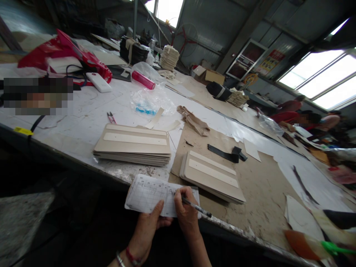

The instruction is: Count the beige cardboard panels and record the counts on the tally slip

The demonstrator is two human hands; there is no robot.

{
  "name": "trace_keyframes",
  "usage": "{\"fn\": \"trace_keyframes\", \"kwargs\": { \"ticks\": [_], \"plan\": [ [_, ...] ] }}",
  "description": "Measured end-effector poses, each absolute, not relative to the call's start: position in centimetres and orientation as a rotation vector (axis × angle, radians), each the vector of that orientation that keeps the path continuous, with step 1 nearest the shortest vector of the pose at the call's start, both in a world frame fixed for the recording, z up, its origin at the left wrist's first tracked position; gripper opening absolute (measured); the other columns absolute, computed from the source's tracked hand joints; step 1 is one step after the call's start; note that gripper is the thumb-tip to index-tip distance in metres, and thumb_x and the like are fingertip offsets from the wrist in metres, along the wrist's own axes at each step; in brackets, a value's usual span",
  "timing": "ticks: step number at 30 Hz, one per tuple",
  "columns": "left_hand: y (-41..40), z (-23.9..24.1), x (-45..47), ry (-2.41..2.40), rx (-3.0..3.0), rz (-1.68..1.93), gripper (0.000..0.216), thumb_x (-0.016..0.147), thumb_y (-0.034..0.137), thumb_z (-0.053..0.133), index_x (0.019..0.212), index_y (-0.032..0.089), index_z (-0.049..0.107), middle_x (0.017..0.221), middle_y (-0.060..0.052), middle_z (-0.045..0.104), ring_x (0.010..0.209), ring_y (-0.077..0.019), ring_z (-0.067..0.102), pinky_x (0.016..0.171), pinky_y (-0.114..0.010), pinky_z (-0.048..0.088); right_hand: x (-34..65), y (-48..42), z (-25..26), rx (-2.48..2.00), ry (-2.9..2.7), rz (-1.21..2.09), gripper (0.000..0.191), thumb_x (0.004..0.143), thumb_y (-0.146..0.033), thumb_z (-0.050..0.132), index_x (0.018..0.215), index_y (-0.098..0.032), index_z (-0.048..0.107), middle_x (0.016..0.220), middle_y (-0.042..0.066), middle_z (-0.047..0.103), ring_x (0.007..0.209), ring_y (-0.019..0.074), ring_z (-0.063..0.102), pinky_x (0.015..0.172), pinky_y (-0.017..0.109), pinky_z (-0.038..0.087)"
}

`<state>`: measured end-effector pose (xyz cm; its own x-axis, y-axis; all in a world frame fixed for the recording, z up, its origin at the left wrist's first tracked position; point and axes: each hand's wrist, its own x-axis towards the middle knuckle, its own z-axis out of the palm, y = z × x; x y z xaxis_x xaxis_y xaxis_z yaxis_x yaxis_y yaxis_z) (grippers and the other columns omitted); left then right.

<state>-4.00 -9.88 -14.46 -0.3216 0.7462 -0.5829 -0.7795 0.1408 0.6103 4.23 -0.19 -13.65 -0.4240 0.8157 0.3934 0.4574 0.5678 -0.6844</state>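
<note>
An open notebook (147,196) with handwriting on its ruled pages lies tilted at the table's front edge. My left hand (148,228) grips its lower edge, thumb on the page and fingers underneath. In my right hand (185,209) is a pen (198,208), its tip end against the right page and its dark end pointing down to the right. Just beyond the notebook sits a stack of beige panels (133,142), each with a pale strip. A second stack of similar panels (214,174) stands to the right of my right hand.
Small pink-handled snips (111,118) lie behind the left stack. Farther back are a white phone-like object (98,82), a pink cylinder (143,80) and a clear plastic bag (152,102). A black strip (226,152) and brown cloth (194,120) lie right. Other people work at far right.
</note>
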Motion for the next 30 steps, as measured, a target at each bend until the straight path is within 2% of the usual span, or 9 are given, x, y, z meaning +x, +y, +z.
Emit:
{"fn": "trace_keyframes", "kwargs": {
  "ticks": [17, 22, 27, 30],
  "plan": [
    [-9.8, -14.2, -4.1, 1.133, -0.042, 1.536, 0.055, 0.078, 0.038, 0.065, 0.120, 0.007, 0.049, 0.100, -0.016, 0.063, 0.072, -0.0203, 0.062, 0.065, -0.030, 0.055, 4.3, -0.1, -14.0, -1.065, -1.966, 0.648, 0.018, 0.086, -0.026, 0.042, 0.070, -0.020, 0.045, 0.062, -0.003, 0.046, 0.059, 0.0127, 0.047, 0.057, 0.024, 0.039],
    [-9.7, -13.7, -4.1, 1.124, -0.077, 1.526, 0.044, 0.083, 0.029, 0.060, 0.119, 0.007, 0.048, 0.101, -0.017, 0.063, 0.068, -0.0178, 0.062, 0.061, -0.027, 0.055, 4.7, 0.1, -14.1, -1.132, -1.763, 0.854, 0.023, 0.086, -0.036, 0.044, 0.070, -0.020, 0.047, 0.065, -0.002, 0.049, 0.062, 0.0138, 0.048, 0.060, 0.026, 0.040],
    [-9.5, -13.4, -4.1, 1.136, -0.116, 1.500, 0.035, 0.087, 0.021, 0.055, 0.118, 0.007, 0.048, 0.101, -0.017, 0.063, 0.067, -0.0168, 0.063, 0.060, -0.026, 0.055, 4.7, 0.6, -13.4, -1.124, -1.465, 1.117, 0.029, 0.085, -0.042, 0.049, 0.067, -0.021, 0.043, 0.052, -0.008, 0.040, 0.050, 0.0107, 0.039, 0.054, 0.023, 0.036],
    [-9.8, -13.2, -4.1, 1.127, -0.120, 1.496, 0.034, 0.087, 0.021, 0.055, 0.117, 0.007, 0.048, 0.102, -0.017, 0.063, 0.065, -0.0158, 0.062, 0.059, -0.025, 0.055, 5.1, 0.3, -11.6, -1.070, -1.436, 1.122, 0.029, 0.086, -0.041, 0.050, 0.068, -0.020, 0.044, 0.052, -0.007, 0.041, 0.052, 0.0109, 0.042, 0.055, 0.023, 0.037]
  ]
}}
